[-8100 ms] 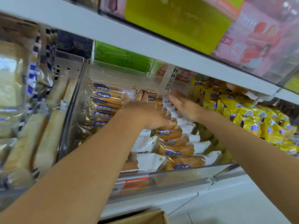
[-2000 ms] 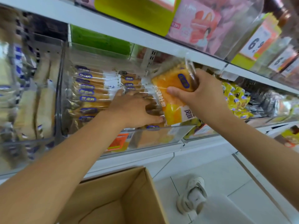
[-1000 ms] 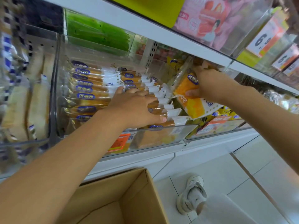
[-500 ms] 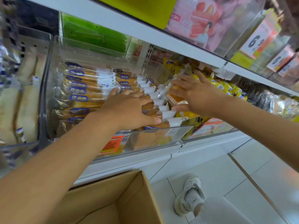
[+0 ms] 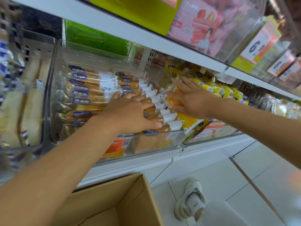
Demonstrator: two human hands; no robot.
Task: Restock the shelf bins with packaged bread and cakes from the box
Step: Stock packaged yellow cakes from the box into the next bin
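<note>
An orange cake pack (image 5: 189, 119) is pressed into the clear bin's (image 5: 154, 142) right end by the right hand (image 5: 190, 98), bread rows (image 5: 88, 95) held by the left hand (image 5: 130, 115), all fingers straight; another fetch seems due.

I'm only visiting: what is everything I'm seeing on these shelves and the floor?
Long bread packets: two rows, golden, blue labels, in clear plastic bin.
Orange cake packet: one, at that bin's right edge.
Small yellow packets: many, right of that bin.
Pale sliced-bread packets: several, left.
Green packets: stack, behind.
Pink carton: one, upper shelf.
Price cards: several, white-orange, upper right.
Brown cardboard box: one, open, floor.
White shoe: one, floor.
Left hand: flat on bread packets.
Right hand: flat on cake packet.
</note>
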